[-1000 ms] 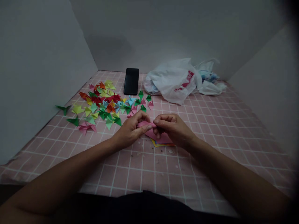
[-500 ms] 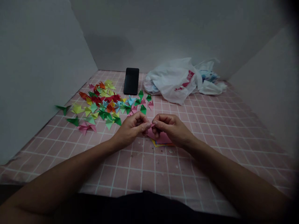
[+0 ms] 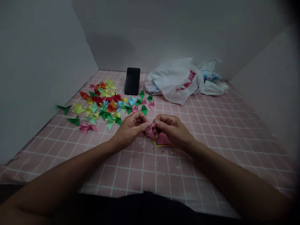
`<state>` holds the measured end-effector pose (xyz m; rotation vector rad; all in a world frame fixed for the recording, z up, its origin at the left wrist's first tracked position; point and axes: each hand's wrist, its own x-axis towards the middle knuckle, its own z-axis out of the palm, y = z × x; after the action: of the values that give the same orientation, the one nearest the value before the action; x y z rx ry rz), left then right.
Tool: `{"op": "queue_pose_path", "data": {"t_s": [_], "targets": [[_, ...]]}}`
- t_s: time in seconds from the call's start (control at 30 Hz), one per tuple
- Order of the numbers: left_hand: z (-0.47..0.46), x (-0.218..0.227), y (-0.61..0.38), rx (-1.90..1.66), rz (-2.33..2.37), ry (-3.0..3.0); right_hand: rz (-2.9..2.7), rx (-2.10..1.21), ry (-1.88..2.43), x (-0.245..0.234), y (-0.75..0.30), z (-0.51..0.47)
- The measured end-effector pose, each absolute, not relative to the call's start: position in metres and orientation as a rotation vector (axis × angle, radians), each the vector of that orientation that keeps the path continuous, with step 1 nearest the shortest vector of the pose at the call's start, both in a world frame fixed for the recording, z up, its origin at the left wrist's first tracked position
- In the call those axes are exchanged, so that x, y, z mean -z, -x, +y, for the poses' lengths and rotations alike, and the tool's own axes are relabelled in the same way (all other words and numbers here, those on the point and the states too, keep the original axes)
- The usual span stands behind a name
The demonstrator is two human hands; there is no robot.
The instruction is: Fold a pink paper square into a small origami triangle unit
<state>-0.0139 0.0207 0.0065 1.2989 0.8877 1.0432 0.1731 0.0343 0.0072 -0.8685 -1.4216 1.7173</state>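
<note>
Between my two hands is a small folded piece of pink paper (image 3: 152,125), mostly covered by my fingers. My left hand (image 3: 136,124) pinches it between thumb and forefinger. From the other side, my right hand (image 3: 168,127) has its thumb and forefinger closed on the paper's right end. Beneath the hands lies a small stack of coloured paper sheets (image 3: 161,139), pink on top with yellow and orange edges showing. To the left, many folded paper cranes (image 3: 109,122) in green, red, yellow, blue, orange and pink are spread over the cloth.
A black phone (image 3: 132,82) lies at the back. Right of it sits a crumpled white plastic bag (image 3: 172,79) with red print, beside another bag with blue marks (image 3: 209,76). The pink checked tablecloth (image 3: 225,125) meets pale walls behind and at both sides.
The hands stay almost in place with small finger movements. Slightly more of the pink paper shows between the fingertips. The whole view has shifted very slightly.
</note>
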Motion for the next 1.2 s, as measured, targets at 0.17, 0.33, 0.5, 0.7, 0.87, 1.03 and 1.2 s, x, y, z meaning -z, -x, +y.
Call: {"op": "queue_pose_path", "data": {"t_s": [0.17,0.33,0.5,0.7,0.87,1.03,1.2], "targets": [[0.021,-0.007,0.014,-1.042,0.881,-1.342,-1.449,-1.709,0.863,-0.009,-0.174,0.033],[0.020,-0.007,0.013,-1.036,0.882,-1.356,-1.525,-1.646,0.912,-0.013,-0.173,0.030],[0.022,-0.005,0.014,-1.055,0.880,-1.301,-1.597,-1.467,0.961,-0.015,-0.173,0.030],[0.025,-0.006,0.015,-1.004,0.923,-1.309,-1.742,-1.243,0.972,-0.013,-0.173,0.029],[0.025,-0.006,0.016,-0.997,0.949,-1.307,-1.818,-1.118,0.973,-0.010,-0.174,0.028],[0.027,-0.001,0.016,-1.068,0.896,-1.333,-1.817,-1.092,0.975,-0.010,-0.175,0.029],[0.029,0.004,0.016,-1.179,0.857,-1.467,-1.844,-0.978,0.956,-0.009,-0.175,0.029]]}}
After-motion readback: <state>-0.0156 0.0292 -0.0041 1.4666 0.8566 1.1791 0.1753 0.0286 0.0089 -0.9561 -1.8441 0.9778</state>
